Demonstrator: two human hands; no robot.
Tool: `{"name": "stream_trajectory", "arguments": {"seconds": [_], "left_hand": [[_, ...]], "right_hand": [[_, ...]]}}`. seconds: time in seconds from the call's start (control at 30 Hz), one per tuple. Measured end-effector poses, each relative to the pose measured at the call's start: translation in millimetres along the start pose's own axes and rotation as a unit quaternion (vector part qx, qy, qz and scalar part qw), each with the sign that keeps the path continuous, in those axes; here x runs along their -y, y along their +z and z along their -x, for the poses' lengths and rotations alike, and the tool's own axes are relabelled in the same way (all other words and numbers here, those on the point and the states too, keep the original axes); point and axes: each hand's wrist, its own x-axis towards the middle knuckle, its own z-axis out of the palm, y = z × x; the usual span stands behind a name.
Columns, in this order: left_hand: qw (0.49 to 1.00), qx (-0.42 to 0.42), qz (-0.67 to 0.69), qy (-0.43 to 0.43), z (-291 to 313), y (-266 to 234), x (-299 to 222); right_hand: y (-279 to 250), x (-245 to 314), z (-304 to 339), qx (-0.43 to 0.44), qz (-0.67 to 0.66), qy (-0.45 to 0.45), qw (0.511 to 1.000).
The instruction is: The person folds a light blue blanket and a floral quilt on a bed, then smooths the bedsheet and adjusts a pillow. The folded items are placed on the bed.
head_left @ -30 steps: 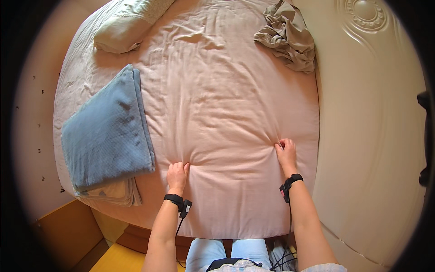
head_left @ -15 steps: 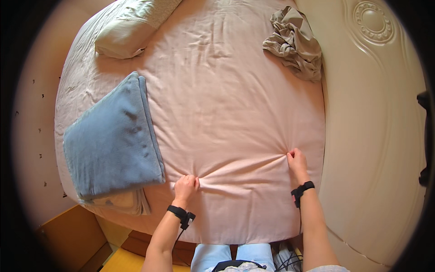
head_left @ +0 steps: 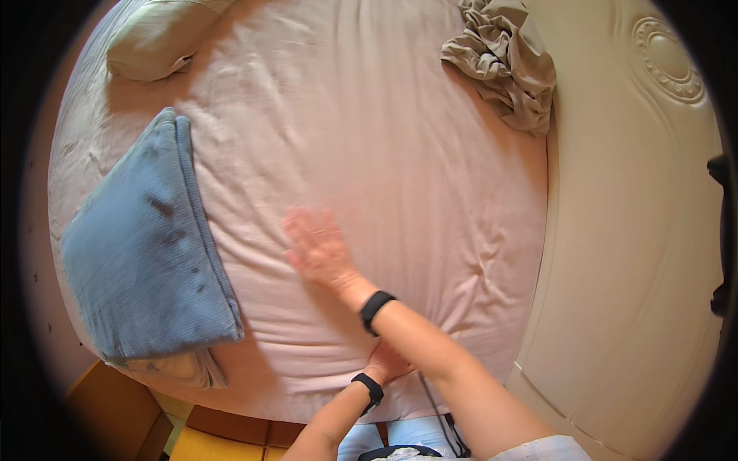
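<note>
A pale pink bed sheet (head_left: 400,169) covers the bed, with wrinkles across its near part. My right hand (head_left: 319,250) is over the middle of the sheet, fingers spread and slightly blurred; whether it touches the cloth I cannot tell. My left hand (head_left: 390,361) rests on the sheet close to the near edge. The right forearm crosses in front of it and hides its fingers. Each wrist wears a black band.
A folded blue blanket (head_left: 154,253) lies on the left over a patterned cloth (head_left: 181,370). A pillow (head_left: 157,42) lies far left, a crumpled taupe cloth (head_left: 507,65) far right. The cream headboard (head_left: 615,230) borders the bed's right side.
Both hands have let go of the pinched sheet folds. My right hand has swung left across the bed and opened; my left has moved right and nearer. The view has shifted.
</note>
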Motion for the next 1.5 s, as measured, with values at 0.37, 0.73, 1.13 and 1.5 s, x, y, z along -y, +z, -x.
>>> {"name": "stream_trajectory", "arguments": {"seconds": [0.37,0.73,1.13,1.5], "left_hand": [[0.988,-0.121,-0.048,0.077,1,-10,-4],[0.985,-0.131,-0.082,0.072,1,-4,-6],[0.983,-0.129,-0.122,0.055,2,-12,-30],[0.968,0.060,-0.104,0.220,4,110,-175]], "right_hand": [[-160,-231,104,-0.028,0.321,0.306,0.896],[-211,-171,339,-0.071,0.301,0.502,0.808],[-200,-10,529,-0.093,0.273,0.645,0.708],[-206,-18,631,-0.427,-0.238,0.805,0.336]]}}
